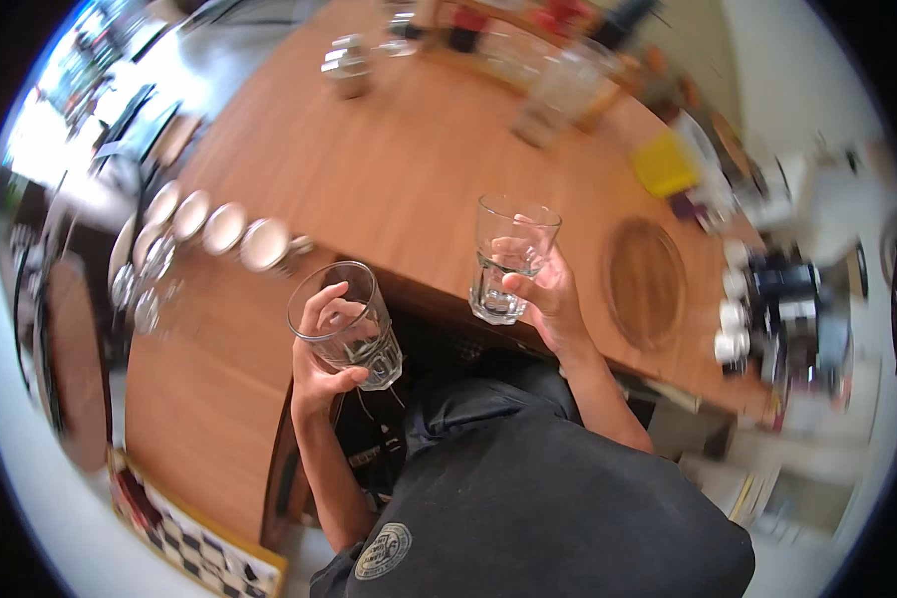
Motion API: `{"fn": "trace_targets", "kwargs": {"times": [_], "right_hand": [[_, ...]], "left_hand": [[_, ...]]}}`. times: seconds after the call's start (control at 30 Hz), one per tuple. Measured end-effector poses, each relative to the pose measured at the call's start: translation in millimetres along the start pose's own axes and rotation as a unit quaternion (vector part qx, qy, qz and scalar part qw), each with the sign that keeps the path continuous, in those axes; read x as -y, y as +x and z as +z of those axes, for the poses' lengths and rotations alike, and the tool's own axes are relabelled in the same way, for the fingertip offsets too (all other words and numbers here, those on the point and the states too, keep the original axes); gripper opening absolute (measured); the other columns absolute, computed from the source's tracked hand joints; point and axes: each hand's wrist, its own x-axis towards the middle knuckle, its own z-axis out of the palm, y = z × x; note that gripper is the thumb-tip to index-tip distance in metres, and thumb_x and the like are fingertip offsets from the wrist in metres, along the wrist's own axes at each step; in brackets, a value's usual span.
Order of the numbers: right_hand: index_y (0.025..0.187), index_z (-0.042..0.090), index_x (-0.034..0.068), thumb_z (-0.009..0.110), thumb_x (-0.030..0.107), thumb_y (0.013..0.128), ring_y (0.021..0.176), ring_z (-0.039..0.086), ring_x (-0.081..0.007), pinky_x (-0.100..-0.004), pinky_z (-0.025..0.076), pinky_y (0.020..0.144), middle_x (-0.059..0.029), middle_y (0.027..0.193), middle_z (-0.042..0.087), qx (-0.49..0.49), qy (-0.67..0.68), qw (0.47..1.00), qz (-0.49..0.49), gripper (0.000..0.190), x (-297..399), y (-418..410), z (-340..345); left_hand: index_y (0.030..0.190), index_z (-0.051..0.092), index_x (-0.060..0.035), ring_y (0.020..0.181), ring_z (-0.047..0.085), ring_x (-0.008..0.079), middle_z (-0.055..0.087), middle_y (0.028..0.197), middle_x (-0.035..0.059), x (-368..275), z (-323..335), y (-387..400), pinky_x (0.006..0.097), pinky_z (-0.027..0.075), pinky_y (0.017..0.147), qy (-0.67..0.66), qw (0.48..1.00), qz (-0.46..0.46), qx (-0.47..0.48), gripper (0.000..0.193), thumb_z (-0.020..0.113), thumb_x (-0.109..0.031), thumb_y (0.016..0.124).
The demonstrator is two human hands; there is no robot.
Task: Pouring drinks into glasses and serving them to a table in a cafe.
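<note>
A clear drinking glass [351, 321] with a faceted base is gripped in my left hand [318, 374], its mouth tilted up and to the left. My right hand [557, 295] has its fingers wrapped around a second clear glass [504, 247] of the same kind, held nearly upright. Both glasses are see-through and look empty. They are in front of my body, around the inner edge of the wooden counter [389, 179], apart from each other.
White cups [224, 228] stand in a row on the left, beside blurred glassware [149, 314]. A round wooden board [645, 284] lies on the right. Farther off are a metal moka pot [346, 67], a glass jar [560, 97], a yellow cloth or paper [665, 164] and more white cups [732, 314].
</note>
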Motion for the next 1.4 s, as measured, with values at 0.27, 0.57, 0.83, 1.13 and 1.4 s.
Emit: {"fn": "trace_targets", "kwargs": {"times": [0.27, 0.57, 0.83, 1.13, 1.4], "right_hand": [[0.144, 0.028, 0.004, 0.085, 0.007, 0.069, 0.111, 0.056, -0.0223, -0.0373, 0.047, 0.1, -0.0116, 0.12, 0.05, -0.268, -0.085, 0.934, -0.219, 0.094, 35.5, -80.8, -148.4], [0.142, 0.025, 0.006, 0.079, -0.001, 0.072, 0.124, 0.048, -0.0251, -0.0388, 0.044, 0.105, -0.0126, 0.13, 0.042, -0.278, -0.231, 0.894, -0.264, 0.089, 46.7, -91.9, -324.8], [0.142, 0.029, 0.007, 0.085, 0.009, 0.066, 0.127, 0.044, -0.0252, -0.0416, 0.035, 0.112, -0.0145, 0.129, 0.045, -0.174, -0.189, 0.943, -0.21, 0.094, 44.7, -60.2, -410.7], [0.142, 0.032, 0.007, 0.087, 0.008, 0.064, 0.127, 0.046, -0.0237, -0.0368, 0.043, 0.103, -0.0132, 0.134, 0.046, -0.07, -0.205, 0.956, -0.196, 0.095, 53.5, -34.1, -445.2], [0.144, 0.034, 0.007, 0.078, 0.003, 0.072, 0.131, 0.044, -0.0236, -0.0383, 0.04, 0.108, -0.0106, 0.137, 0.047, 0.008, -0.237, 0.957, -0.169, 0.085, 60.4, -37.0, -454.0]], "left_hand": [[0.138, 0.034, -0.0063, 0.116, 0.056, 0.0255, 0.056, 0.12, 0.0138, 83.4, 139.0, 74.8, 0.0402, 0.049, 0.097, 0.088, 0.969, -0.102, 0.208, 0.092, 0.088, -0.008, 0.063], [0.141, 0.032, -0.0051, 0.125, 0.05, 0.025, 0.049, 0.132, 0.0144, 194.9, 281.4, 84.3, 0.037, 0.045, 0.103, 0.222, 0.934, -0.032, 0.28, 0.09, 0.084, -0.006, 0.067], [0.138, 0.033, -0.0047, 0.127, 0.047, 0.0255, 0.047, 0.131, 0.0131, 272.8, 364.9, 71.1, 0.0375, 0.044, 0.104, 0.303, 0.932, -0.024, 0.199, 0.087, 0.084, -0.006, 0.067], [0.139, 0.035, -0.0065, 0.125, 0.049, 0.0251, 0.05, 0.129, 0.0145, 304.1, 400.7, 64.5, 0.0372, 0.043, 0.104, 0.316, 0.938, -0.044, 0.136, 0.084, 0.081, -0.007, 0.068], [0.141, 0.031, -0.0045, 0.129, 0.047, 0.026, 0.048, 0.135, 0.0164, 311.1, 399.8, 69.5, 0.0375, 0.04, 0.107, 0.365, 0.918, -0.019, 0.154, 0.089, 0.08, -0.007, 0.068]]}}
